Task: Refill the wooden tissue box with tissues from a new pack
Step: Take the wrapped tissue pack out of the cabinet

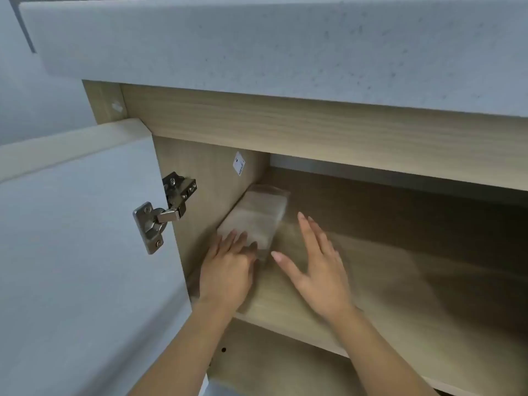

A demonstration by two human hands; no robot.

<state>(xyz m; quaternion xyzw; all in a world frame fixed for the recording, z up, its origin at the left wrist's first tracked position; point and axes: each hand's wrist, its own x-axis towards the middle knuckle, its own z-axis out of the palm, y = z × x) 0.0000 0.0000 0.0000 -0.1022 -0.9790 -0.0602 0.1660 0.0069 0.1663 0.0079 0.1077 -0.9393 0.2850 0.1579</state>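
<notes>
- The tissue pack (254, 217), in clear wrap, lies on the cabinet shelf (357, 284), pushed against the left inner wall, long side running toward the back.
- The left hand (227, 270) rests flat on the pack's near end, fingers spread over the wrap (not curled around it).
- The right hand (317, 265) hangs open just beside the pack's right edge, fingers straight, thumb out; whether it touches is unclear.
- The cabinet door (71, 252) stands open on the left, on its metal hinge (164, 212).
- A small white label (239, 163) sits on the inner wall above the pack.
- A speckled countertop (285, 44) overhangs the cabinet.
</notes>
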